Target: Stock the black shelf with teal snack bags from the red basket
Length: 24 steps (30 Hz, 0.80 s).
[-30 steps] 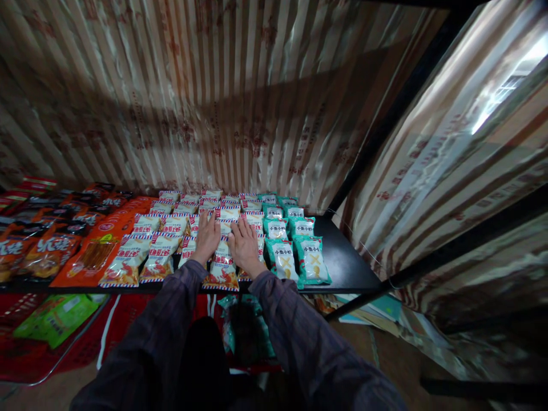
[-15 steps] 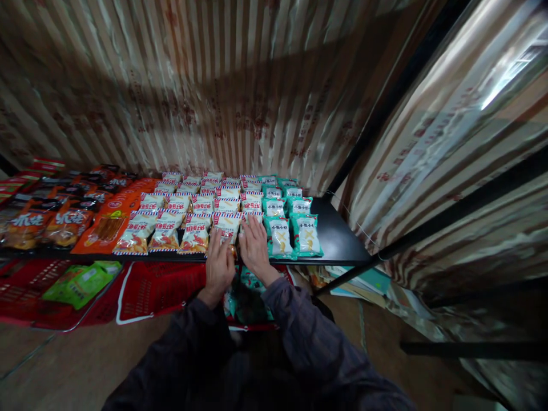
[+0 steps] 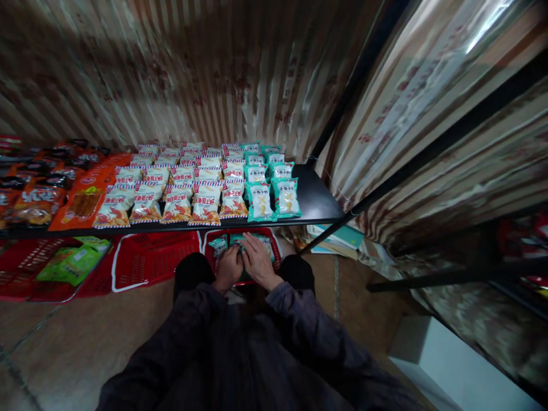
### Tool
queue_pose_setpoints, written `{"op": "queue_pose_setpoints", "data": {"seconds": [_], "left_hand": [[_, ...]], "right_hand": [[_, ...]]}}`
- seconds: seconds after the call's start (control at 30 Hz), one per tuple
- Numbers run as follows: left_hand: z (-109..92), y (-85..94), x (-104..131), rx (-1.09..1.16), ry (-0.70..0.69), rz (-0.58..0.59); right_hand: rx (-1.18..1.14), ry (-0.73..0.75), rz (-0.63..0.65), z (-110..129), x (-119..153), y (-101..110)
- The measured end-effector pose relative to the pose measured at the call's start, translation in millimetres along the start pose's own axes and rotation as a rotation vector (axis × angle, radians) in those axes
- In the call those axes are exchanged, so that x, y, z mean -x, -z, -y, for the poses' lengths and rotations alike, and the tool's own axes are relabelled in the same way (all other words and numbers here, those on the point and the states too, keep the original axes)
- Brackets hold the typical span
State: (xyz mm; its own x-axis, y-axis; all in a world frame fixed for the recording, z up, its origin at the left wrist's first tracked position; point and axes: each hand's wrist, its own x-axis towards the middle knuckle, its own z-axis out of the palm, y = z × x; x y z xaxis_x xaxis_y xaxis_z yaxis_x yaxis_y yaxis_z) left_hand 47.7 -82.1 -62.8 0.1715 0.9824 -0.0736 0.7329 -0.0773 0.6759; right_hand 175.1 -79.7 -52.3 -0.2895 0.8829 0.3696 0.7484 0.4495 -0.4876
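Observation:
Between my knees, a red basket [image 3: 278, 251] holds teal snack bags [image 3: 219, 244]. Over these bags is my left hand [image 3: 230, 265], its fingers curled; whether it grips a bag is hidden. Beside it, touching or nearly touching, my right hand [image 3: 258, 260] reaches over the same basket with its fingers extended. Above the basket, the black shelf [image 3: 319, 197] carries rows of white-and-red snack bags [image 3: 206, 202]. At their right stand teal-and-white bags [image 3: 286, 198] in two columns.
Orange packs [image 3: 85, 200] and black-and-orange bags [image 3: 38, 200] lie on the shelf's left. Below are another red basket [image 3: 156, 260] and a green bag [image 3: 71, 265]. A slanting black post [image 3: 329, 228] stands right, with papers [image 3: 338, 237] and a white box [image 3: 458, 359] on the floor.
Both hands have left the front row of white-and-red bags and moved down into the basket below the shelf. The view has shifted, showing more floor.

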Motion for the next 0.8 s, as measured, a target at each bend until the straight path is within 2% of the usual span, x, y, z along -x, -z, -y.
{"op": "queue_pose_setpoints", "data": {"seconds": [0.1, 0.23, 0.33, 0.43, 0.6, 0.7, 0.8], "left_hand": [[21, -29.2, 2, -0.023, 0.14, 0.149], [51, -59.9, 5, -0.037, 0.302, 0.297], [64, -75.8, 2, -0.024, 0.371, 0.368], [68, -86.4, -4, 0.016, 0.416, 0.389], [70, -93.6, -18, 0.13, 0.467, 0.37], [66, -96.3, -33, 0.212, 0.485, 0.331], [55, -103.3, -52, 0.314, 0.506, 0.285]], "right_hand": [[0.0, -0.362, 0.255, -29, 38, -24], [-0.01, -0.504, 0.37, -58, 71, -53], [-0.047, -0.545, 0.42, -68, 81, -68], [-0.064, -0.566, 0.382, -72, 78, -76], [0.0, -0.652, 0.199, -95, 57, -79], [0.035, -0.755, 0.084, -116, 47, -81], [0.043, -0.81, 0.072, -134, 40, -85]]}}
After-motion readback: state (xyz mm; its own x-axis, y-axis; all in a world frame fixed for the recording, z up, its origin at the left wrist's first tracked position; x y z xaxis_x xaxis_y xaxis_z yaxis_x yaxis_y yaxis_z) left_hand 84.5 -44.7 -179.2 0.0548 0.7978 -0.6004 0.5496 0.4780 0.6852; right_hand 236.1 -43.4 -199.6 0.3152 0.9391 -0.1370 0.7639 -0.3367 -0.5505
